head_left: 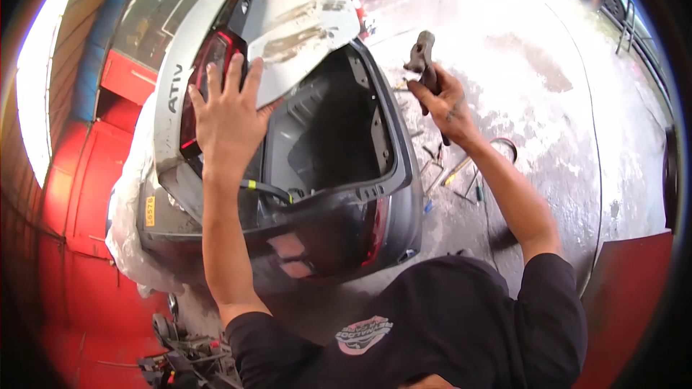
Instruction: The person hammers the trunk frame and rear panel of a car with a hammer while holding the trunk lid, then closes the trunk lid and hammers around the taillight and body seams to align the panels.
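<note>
Hammer raised beside an open car boot

Right hand: closed round a hammer, fingers and thumb wrapped on the handle. The hammer's head stood above the fist, the handle end showing below it. I saw the tool in the air, to the right of the boot opening, apart from the bodywork.

Left hand: flat, fingers spread wide, nothing gripped. It lay across the raised boot lid at the red tail light; from my view, I could not tell how firmly it pressed, or whether the whole palm made contact.

Lid: pale, marked with brown smears, lettering "ATIV" along its left part. Below the left hand, a dark cable with a yellow-green band ran towards the boot's edge. Dark rear bumper nearest the person.

Surroundings: clear plastic sheeting along the car's left side; hand tools scattered on the concrete floor to the right.
</note>
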Tool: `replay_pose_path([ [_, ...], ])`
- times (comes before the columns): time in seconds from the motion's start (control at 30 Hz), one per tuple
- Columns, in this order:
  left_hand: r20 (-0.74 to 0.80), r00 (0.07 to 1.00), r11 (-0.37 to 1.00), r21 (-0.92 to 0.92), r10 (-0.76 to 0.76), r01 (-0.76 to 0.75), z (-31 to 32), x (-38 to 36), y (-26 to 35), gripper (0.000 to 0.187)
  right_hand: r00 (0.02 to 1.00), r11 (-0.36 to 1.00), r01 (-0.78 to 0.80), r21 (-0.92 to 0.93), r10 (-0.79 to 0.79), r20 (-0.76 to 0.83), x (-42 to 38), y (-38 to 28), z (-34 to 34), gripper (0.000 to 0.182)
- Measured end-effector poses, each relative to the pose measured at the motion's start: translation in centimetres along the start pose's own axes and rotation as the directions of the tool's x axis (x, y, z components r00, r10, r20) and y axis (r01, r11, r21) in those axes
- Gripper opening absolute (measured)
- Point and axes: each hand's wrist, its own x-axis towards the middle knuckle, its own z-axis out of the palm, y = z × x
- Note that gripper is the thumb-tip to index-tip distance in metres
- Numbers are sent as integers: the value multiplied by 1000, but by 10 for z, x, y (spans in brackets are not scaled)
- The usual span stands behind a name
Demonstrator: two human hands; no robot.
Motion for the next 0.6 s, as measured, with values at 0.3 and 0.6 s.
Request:
replay_pose_path([
  [0.3, -104, 994, 999, -2, 44, -45, 5, 1, -2, 63, 976, 964, -217, -151, 217, -12, -10, 21, -36, 35],
  [0.6, -148, 989, 996, -77, 24, -36, 4, -2, -2, 64, 997, 995, -62, 76, 59, 45, -1, 14, 4, 34],
])
